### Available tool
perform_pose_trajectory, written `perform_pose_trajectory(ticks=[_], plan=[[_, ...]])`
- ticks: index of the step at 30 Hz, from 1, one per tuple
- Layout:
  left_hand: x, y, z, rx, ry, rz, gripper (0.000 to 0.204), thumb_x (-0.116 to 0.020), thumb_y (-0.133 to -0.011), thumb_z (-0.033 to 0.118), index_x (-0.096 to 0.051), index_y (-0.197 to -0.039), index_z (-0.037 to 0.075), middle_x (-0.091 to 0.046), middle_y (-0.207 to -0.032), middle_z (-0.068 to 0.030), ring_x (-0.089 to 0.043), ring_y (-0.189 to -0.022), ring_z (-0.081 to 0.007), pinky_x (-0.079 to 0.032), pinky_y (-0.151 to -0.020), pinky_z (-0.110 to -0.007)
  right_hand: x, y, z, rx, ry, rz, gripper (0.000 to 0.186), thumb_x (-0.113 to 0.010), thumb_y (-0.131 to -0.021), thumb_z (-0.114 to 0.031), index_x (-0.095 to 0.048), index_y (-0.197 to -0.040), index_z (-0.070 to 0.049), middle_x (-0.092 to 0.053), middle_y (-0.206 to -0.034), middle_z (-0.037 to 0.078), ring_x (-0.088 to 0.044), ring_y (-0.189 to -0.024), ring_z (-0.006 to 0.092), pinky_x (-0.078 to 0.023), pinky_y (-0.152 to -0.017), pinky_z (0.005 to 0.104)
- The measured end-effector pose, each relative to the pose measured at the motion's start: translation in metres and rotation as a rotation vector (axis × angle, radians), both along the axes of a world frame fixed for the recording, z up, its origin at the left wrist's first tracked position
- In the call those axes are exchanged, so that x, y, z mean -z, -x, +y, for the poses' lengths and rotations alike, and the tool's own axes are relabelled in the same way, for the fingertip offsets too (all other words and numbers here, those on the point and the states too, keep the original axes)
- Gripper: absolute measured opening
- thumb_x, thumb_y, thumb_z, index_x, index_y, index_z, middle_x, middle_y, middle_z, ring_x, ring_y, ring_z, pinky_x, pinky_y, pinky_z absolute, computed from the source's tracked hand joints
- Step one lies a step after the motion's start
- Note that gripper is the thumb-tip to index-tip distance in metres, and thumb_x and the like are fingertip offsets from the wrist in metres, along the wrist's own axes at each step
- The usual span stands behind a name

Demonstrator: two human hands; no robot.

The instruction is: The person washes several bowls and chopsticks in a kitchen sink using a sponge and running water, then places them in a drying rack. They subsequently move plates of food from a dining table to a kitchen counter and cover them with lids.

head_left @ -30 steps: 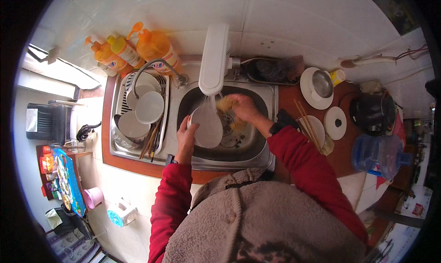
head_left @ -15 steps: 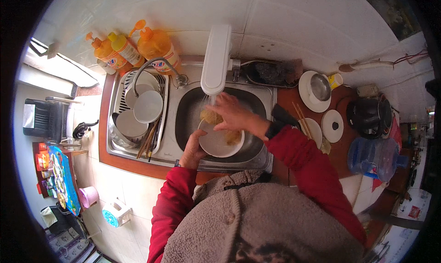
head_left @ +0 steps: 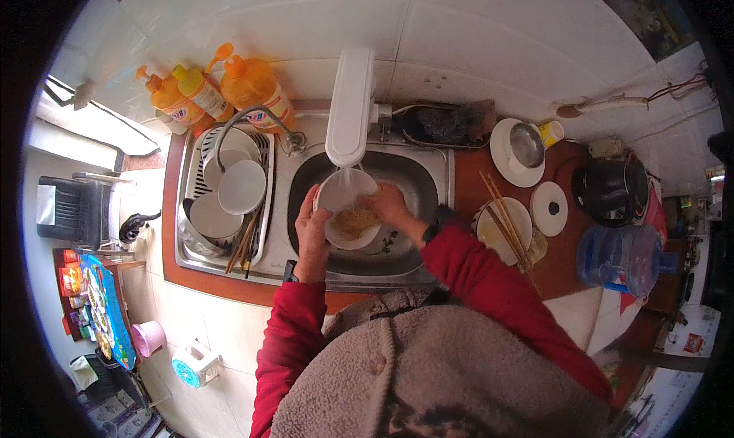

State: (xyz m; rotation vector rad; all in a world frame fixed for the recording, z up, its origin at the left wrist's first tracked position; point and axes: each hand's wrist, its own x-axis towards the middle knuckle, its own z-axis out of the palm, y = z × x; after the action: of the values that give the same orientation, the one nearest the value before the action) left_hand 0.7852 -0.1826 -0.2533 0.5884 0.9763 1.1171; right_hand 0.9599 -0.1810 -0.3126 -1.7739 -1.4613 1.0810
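Observation:
A white bowl [head_left: 345,189] is tilted in the steel sink [head_left: 417,180], with water from the white faucet unit [head_left: 350,105] running into it. My left hand [head_left: 310,235] is closed on the bowl's left rim. At its right rim, my right hand [head_left: 388,209] is closed, its fingertips partly hidden at the edge. A yellow-brown, fibrous-looking mass [head_left: 355,222] lies in the bowl; I cannot make out exactly what it is. Small dark green scraps [head_left: 388,244] lie on the sink floor beside the bowl.
A dish rack [head_left: 264,235] with white bowls and chopsticks stands left of the sink. Behind it are orange soap bottles [head_left: 248,82] and a curved metal tap [head_left: 260,109]. On the right counter are a bowl with chopsticks [head_left: 501,224], stacked dishes [head_left: 508,167], a lid [head_left: 549,207] and a black cooker [head_left: 608,193].
The bowl has moved up and left and tilted under the running water. My right hand has shifted from above the bowl to its right rim; my left hand has moved left with the bowl.

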Motion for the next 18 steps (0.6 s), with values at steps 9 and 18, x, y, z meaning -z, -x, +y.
perform_pose_trajectory(ticks=[9, 18], plan=[[0.029, -0.005, -0.025, 0.089, -0.371, 0.467, 0.072, -0.056, -0.071, 0.011, -0.018, -0.130, -0.001, -0.033, -0.126, -0.0132, -0.033, -0.115, -0.0213, -0.026, -0.097, -0.031, 0.053, 0.026, -0.032, -0.062, 0.106, -0.057, 0.021, -0.063, -0.072, -0.019, -0.060, -0.090, -0.009, -0.062, -0.086, 0.010, -0.060, -0.076, 0.0284, -0.047, -0.061, 0.0376], [-0.017, 0.015, 0.008, 0.625, -0.062, 0.489, 0.053, -0.053, -0.066, 0.014, -0.043, -0.117, 0.000, -0.051, -0.103, -0.0070, -0.047, -0.095, -0.0167, -0.036, -0.084, -0.027, -0.054, 0.004, 0.033, -0.685, -0.647, -0.489, 0.012, -0.060, -0.068, -0.014, -0.056, -0.077, -0.007, -0.058, -0.074, 0.010, -0.059, -0.070, 0.0297, -0.047, -0.061, 0.0392]])
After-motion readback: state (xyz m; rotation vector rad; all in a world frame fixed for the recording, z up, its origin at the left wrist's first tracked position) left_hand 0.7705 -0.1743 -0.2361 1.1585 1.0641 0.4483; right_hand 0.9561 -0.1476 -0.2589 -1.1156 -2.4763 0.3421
